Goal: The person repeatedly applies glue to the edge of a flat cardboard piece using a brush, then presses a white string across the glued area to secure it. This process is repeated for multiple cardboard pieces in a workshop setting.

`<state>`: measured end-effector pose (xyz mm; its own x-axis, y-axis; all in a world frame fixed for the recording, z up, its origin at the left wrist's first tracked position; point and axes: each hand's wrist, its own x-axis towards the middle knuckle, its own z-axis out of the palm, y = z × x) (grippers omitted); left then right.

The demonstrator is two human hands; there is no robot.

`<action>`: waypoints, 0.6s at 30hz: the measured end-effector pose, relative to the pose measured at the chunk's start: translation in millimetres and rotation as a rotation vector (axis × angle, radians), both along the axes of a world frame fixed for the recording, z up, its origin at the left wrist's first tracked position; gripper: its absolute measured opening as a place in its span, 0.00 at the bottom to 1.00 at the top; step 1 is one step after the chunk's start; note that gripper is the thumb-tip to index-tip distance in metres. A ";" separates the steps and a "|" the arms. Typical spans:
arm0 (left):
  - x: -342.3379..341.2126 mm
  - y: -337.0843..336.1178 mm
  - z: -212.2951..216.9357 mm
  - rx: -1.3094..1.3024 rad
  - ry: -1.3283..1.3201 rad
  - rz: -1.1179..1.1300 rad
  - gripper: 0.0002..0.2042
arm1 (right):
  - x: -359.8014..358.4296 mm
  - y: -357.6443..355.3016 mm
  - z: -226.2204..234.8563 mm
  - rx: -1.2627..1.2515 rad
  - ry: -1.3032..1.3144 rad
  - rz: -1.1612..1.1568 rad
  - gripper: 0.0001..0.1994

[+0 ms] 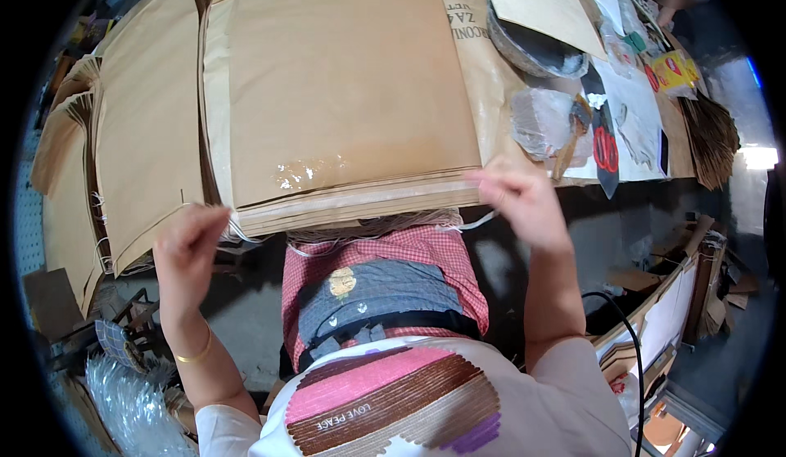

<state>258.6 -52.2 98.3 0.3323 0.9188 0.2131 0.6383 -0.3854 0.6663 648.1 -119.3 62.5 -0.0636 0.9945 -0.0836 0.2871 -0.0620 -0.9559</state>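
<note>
A stack of large brown kraft paper sheets (pixel 352 81) lies in front of me, its front edges fanned in narrow steps. Along those steps runs a pale whitish strip (pixel 360 199), and a wet, shiny patch (pixel 299 171) glistens just behind it. At the stack's left front corner, my left hand (pixel 188 244) is closed, with loose white string (pixel 237 226) by its fingertips. My right hand (pixel 528 207) pinches at the right front corner, where another end of white string (pixel 479 221) hangs below. The fingers partly hide what each hand grips.
More stacked brown paper (pixel 151 113) lies at left. On the right are a dark basin (pixel 532 52) under a board, a clear plastic-wrapped lump (pixel 539 117), red-handled scissors (pixel 605 150) and a yellow packet (pixel 673 72). Bundled strings (pixel 368 232) hang at the table's front edge.
</note>
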 end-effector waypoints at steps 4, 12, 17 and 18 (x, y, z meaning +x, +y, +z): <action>1.4 48.4 -58.8 -0.084 -0.089 -0.006 0.02 | 27.5 39.2 -30.2 -0.113 -0.079 -0.174 0.07; 14.0 49.9 -100.1 -0.039 0.184 0.111 0.06 | 17.0 51.5 -79.5 0.125 -0.389 -0.250 0.08; 23.8 40.1 -92.1 0.448 0.415 0.043 0.13 | 31.8 51.8 -68.4 -0.367 0.463 -0.201 0.10; 21.7 39.6 -92.3 0.443 0.441 -0.004 0.15 | 32.9 51.7 -66.5 -0.391 0.552 -0.156 0.12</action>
<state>280.2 -12.6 6.0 0.4790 0.7730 0.4159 0.8149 -0.5678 0.1168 680.9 -67.6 -4.1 -0.0589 0.8987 -0.4345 -0.2748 -0.4331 -0.8584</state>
